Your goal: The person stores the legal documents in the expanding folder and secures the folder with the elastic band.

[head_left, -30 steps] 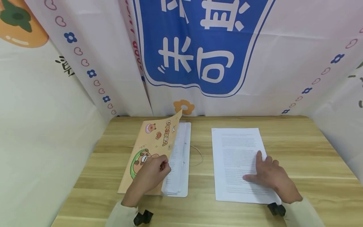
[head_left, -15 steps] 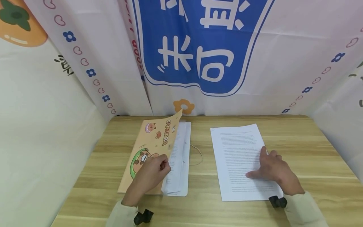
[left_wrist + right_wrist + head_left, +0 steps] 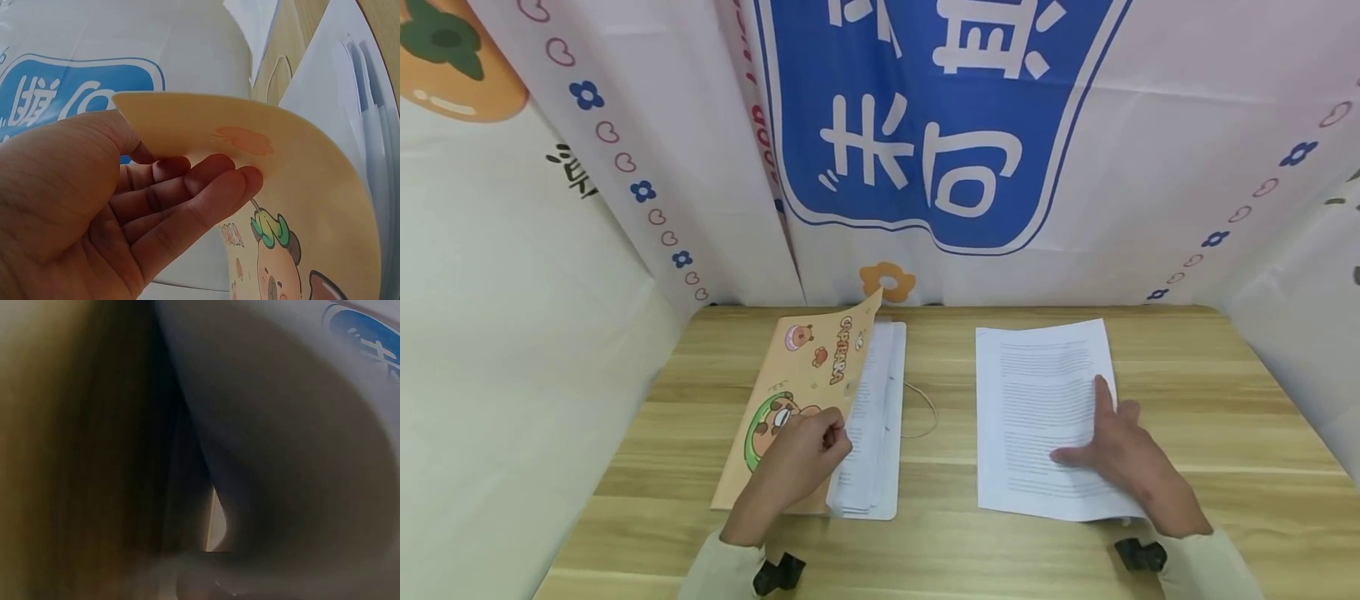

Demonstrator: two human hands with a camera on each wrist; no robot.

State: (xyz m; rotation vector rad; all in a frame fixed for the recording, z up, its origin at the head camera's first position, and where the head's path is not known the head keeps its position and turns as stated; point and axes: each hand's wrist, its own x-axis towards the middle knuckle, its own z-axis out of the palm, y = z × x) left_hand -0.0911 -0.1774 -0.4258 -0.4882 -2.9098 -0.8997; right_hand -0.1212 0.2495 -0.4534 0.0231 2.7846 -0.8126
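A tan cartoon file folder lies on the left of the table, its front cover raised and bent along the right edge. My left hand holds that edge; the left wrist view has the thumb behind the cover and curled fingers in front. Inside the folder, printed papers show beneath the cover. On the right, my right hand holds printed sheets at their right edge, thumb and index finger spread over the top, the other fingers partly hidden. The sheets bow upward near this hand.
A thin elastic cord loops out from the folder's right side onto the wooden table. A printed cloth backdrop rises at the table's far edge. The right wrist view is mostly dark, filled by a close curved sheet.
The printed sheets have shifted away from me and turned slightly, their near edge rising from the table. My right hand moved slightly with them. The left hand and folder stay still.
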